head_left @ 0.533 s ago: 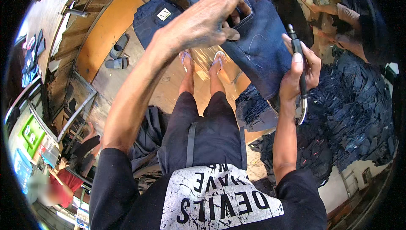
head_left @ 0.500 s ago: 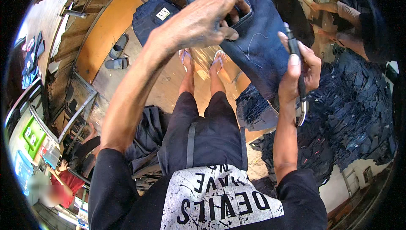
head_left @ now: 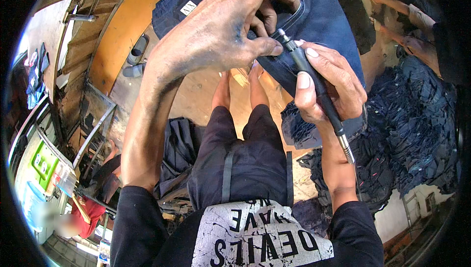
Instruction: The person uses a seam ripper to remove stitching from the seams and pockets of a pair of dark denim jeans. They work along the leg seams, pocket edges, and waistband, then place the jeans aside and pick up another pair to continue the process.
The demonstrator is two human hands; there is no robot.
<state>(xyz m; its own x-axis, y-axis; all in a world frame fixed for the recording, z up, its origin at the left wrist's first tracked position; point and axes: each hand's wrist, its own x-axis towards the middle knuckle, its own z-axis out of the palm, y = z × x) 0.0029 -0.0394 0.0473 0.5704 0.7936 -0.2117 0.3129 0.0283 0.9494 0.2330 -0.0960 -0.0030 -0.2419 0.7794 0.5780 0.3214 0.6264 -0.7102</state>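
Observation:
Dark blue jeans (head_left: 324, 21) hang in front of me at the top of the view. My left hand (head_left: 235, 26) grips them at a curved, light-stitched pocket edge (head_left: 297, 14), its fingers curled over the opening and the thumb below. Held like a pen in my right hand (head_left: 338, 83) is a slim black handpiece (head_left: 316, 80). It has a silver tip and a springy metal sleeve at its rear, with a thin cord trailing down. Its tip sits close to my left thumb and the pocket edge; whether it touches the cloth I cannot tell.
Large heaps of dark garments (head_left: 412, 129) lie at the right. More dark cloth (head_left: 179, 144) is beside my legs. Grey slippers (head_left: 137, 53) rest on the floor at left. A person in red (head_left: 88, 218) is at lower left; another person's legs (head_left: 417, 31) show at upper right.
The handpiece in my right hand has swung left and toward the pocket edge. My left hand and the jeans have shifted slightly, coming nearer to the camera.

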